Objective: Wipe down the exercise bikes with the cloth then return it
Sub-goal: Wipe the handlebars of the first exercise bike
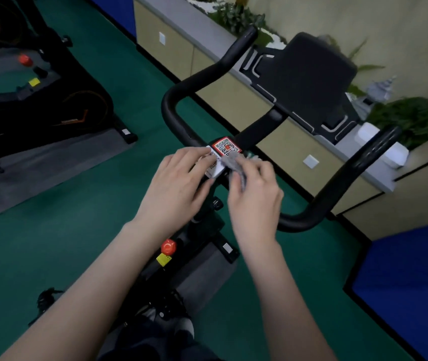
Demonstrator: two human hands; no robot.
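A black exercise bike stands right in front of me, its curved handlebar (181,95) sweeping round a dark console (309,82). At the bar's centre sits a white and red QR sticker (224,148). My right hand (254,196) grips a small grey cloth (233,165) beside that sticker. My left hand (179,183) lies over the sticker's left part with fingers extended, touching it. A red knob (168,247) and a yellow label (163,259) show on the frame below my hands.
A second black bike (51,100) stands on a grey mat (59,162) at the left. A beige cabinet (280,142) with plants (416,118) on top runs along the wall behind. Blue panels (410,285) are at right. Green floor (64,243) surrounds the bikes.
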